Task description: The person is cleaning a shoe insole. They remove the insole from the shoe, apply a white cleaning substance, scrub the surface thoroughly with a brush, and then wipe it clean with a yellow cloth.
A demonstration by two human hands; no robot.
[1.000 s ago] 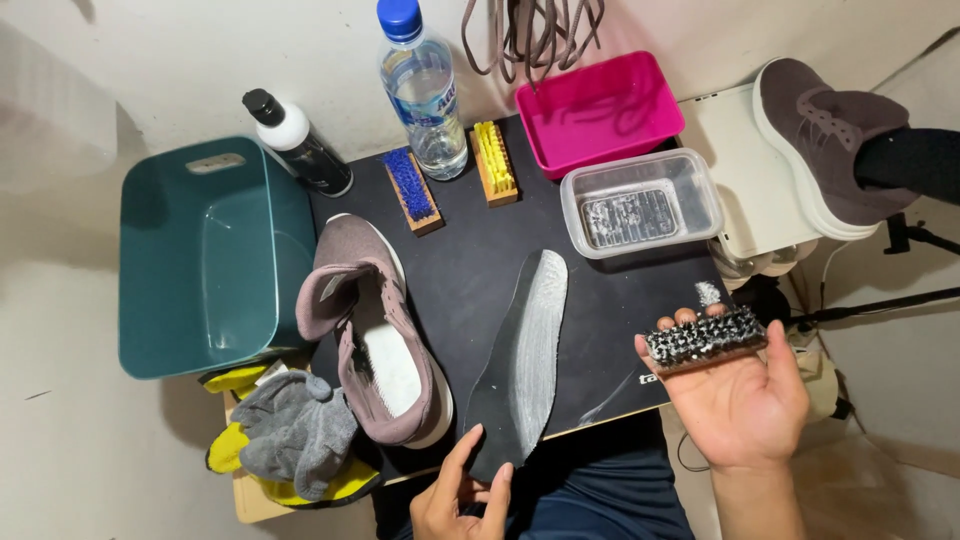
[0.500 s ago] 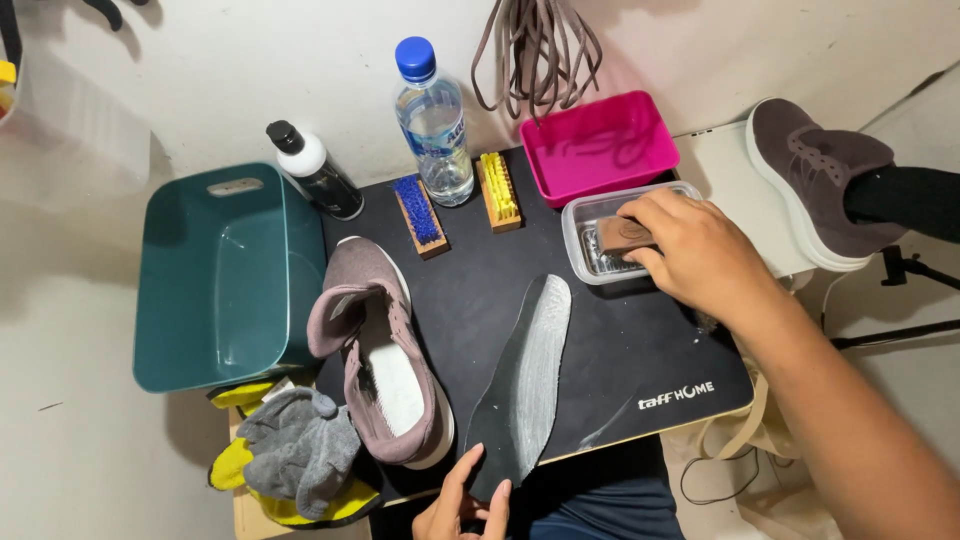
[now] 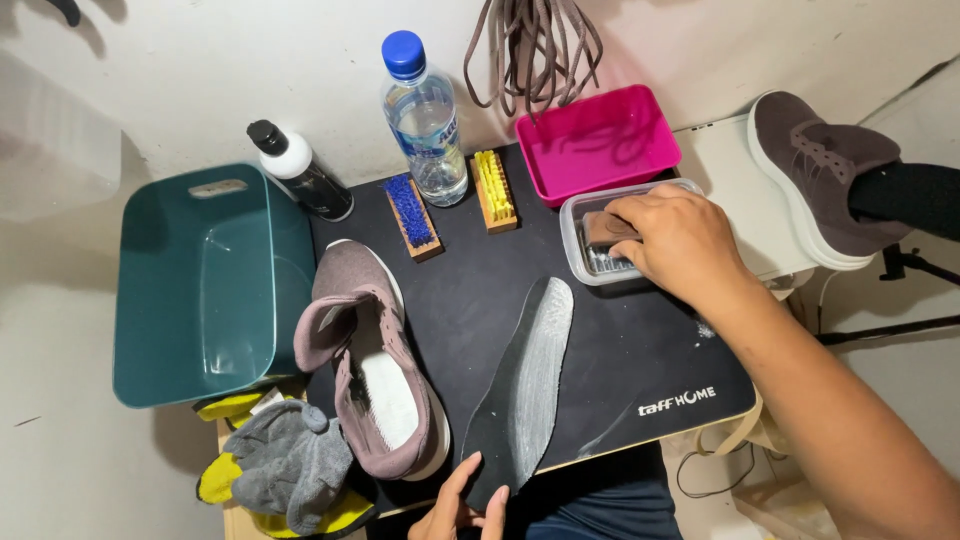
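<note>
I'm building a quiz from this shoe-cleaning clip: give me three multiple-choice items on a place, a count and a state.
1. Where is the right hand?
A. in the teal bin
B. at the clear tub
C. on the bottle

2. How many brushes lie beside the water bottle?
A. one
B. two
C. four

3. How is the insole?
A. inside the shoe
B. rolled up
C. flat on the mat

Answers:
1 B, it dips a brush into the clear tub.
2 B, a blue brush and a yellow brush.
3 C, it lies on the black mat beside the shoe, the left hand at its end.
</note>
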